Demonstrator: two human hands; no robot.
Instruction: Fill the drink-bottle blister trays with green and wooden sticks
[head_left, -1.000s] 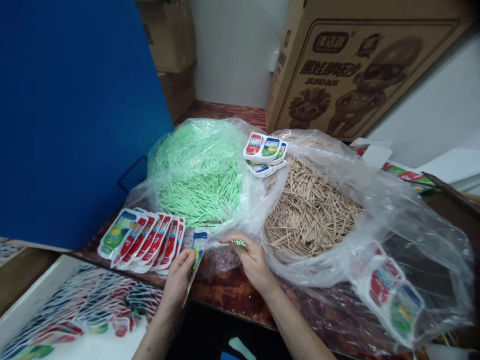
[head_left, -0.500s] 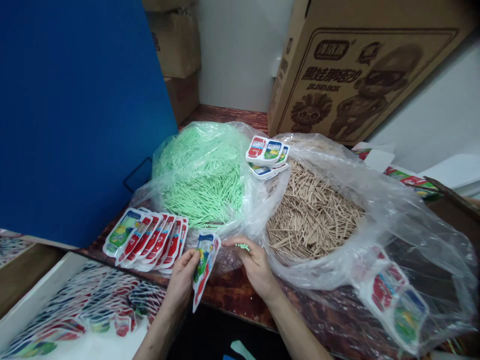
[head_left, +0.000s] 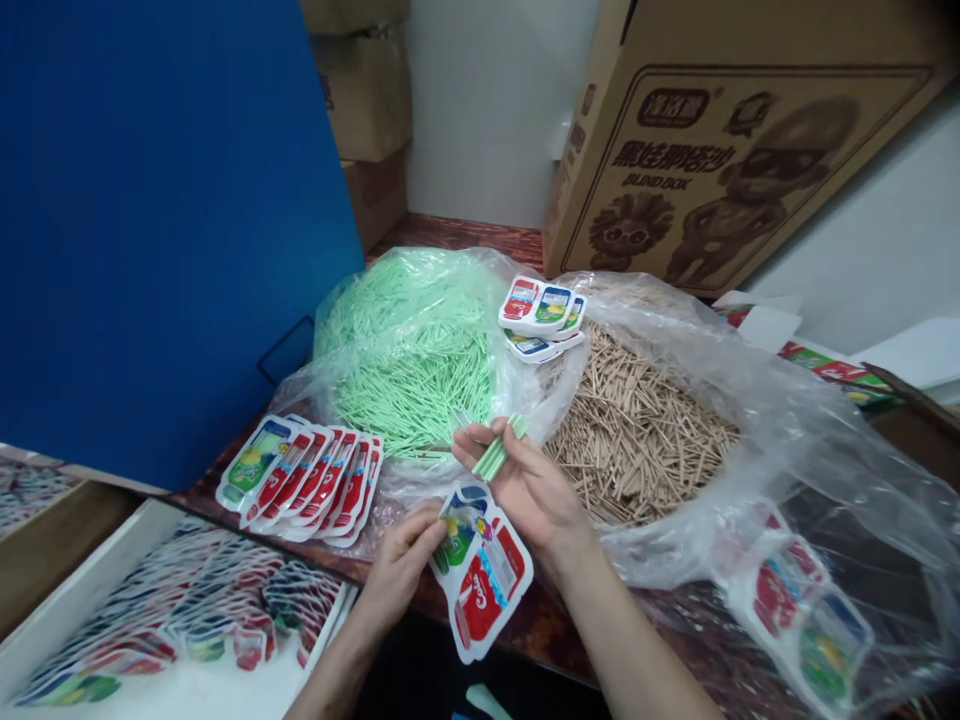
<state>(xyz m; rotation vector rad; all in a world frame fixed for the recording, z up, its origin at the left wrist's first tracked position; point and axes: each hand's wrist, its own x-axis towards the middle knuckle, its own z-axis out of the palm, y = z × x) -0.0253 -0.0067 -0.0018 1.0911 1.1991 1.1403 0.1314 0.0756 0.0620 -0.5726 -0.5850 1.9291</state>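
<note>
My left hand (head_left: 401, 560) pinches the left edge of a double printed packet (head_left: 491, 580), with a red cola bottle on one half and a green lemon design on the other. Close to its upper right edge, my right hand (head_left: 551, 505) is palm up, holding a small bundle of short light-green sticks (head_left: 499, 452) between thumb and fingers. Just behind the hands, a clear plastic bag is heaped with loose green sticks (head_left: 420, 380). To the left of my left hand, several similar packets (head_left: 311, 480) lie fanned out on the table.
A second clear bag holds brown sticks (head_left: 645, 430) at right. More packets (head_left: 541, 310) lie between the bags, and another packet (head_left: 810, 620) shows at lower right. A white box (head_left: 135, 590) of packets stands lower left, by a blue panel (head_left: 172, 240). A large carton (head_left: 720, 170) stands behind.
The packet has turned from edge-on to showing its printed front. My right hand has rolled palm up and moved slightly up and right, so its green sticks now show lengthwise.
</note>
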